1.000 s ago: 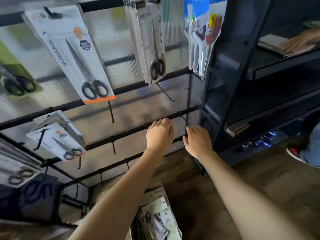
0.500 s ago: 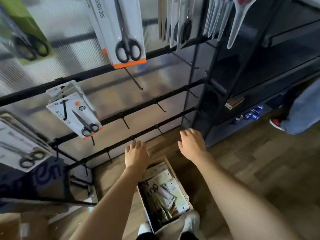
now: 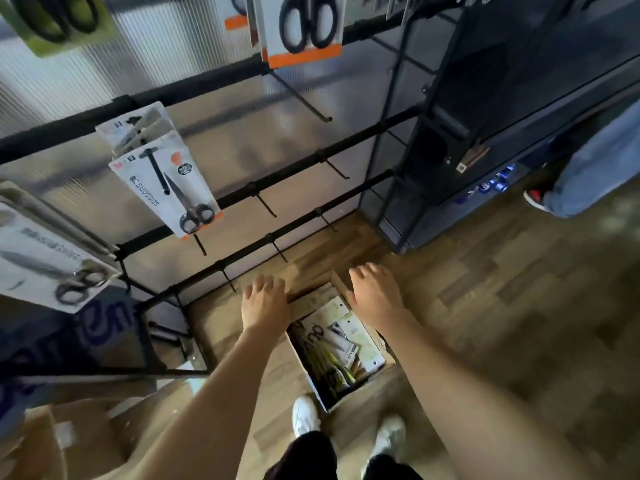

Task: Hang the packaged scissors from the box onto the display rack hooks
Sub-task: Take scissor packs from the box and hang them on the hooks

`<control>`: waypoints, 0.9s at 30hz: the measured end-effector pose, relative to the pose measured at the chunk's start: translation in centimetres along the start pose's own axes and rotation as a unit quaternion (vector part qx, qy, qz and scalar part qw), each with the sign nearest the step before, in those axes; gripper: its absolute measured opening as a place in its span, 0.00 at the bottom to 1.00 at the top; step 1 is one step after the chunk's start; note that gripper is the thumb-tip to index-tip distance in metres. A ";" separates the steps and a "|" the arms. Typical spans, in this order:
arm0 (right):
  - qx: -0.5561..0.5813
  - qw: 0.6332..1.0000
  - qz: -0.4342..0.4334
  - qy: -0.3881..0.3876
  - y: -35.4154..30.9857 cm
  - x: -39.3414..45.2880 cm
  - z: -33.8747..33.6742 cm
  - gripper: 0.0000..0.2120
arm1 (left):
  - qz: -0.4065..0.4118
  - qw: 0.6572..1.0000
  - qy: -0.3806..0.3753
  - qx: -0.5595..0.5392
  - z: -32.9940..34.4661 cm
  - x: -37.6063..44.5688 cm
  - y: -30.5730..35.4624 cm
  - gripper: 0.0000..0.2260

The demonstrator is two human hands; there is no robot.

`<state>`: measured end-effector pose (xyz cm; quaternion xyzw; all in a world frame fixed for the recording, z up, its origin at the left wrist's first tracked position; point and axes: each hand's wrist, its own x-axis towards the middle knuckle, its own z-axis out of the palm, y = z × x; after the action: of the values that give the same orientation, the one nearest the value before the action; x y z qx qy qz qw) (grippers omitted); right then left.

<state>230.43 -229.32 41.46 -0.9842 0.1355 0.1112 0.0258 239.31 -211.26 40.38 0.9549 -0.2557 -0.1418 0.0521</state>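
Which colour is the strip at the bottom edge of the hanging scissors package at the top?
Orange, seen in the head view on the scissors package.

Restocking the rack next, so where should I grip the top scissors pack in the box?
Probably pinch the top scissors pack by its far card edge, coming straight down from above with the right hand. It lies flat among others between the walls of the box, so sideways approaches look blocked.

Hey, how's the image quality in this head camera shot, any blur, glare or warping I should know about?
Head view: wide-angle warping bends the rack bars and tilts the shelf at right; motion blur smears the edges, notably the packs at far left and the green pack up top; daylight glares through the ribbed panel; the floor and the box sit in dim light, both hands fairly sharp.
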 end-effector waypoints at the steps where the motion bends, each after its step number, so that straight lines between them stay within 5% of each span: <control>1: -0.004 1.000 -0.005 0.001 -0.1 -0.1 0.0 0.18 | -0.005 1.000 0.004 -0.008 0.1 -0.2 -0.1 0.18; 27: -0.023 0.997 -0.056 0.038 5.6 -11.3 2.6 0.21 | -0.027 0.997 0.073 0.020 4.8 -12.0 9.3 0.18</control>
<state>217.74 -231.53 41.40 -0.9941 0.0786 0.0748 0.0039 223.55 -213.44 40.29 0.9700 -0.2282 -0.0682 0.0478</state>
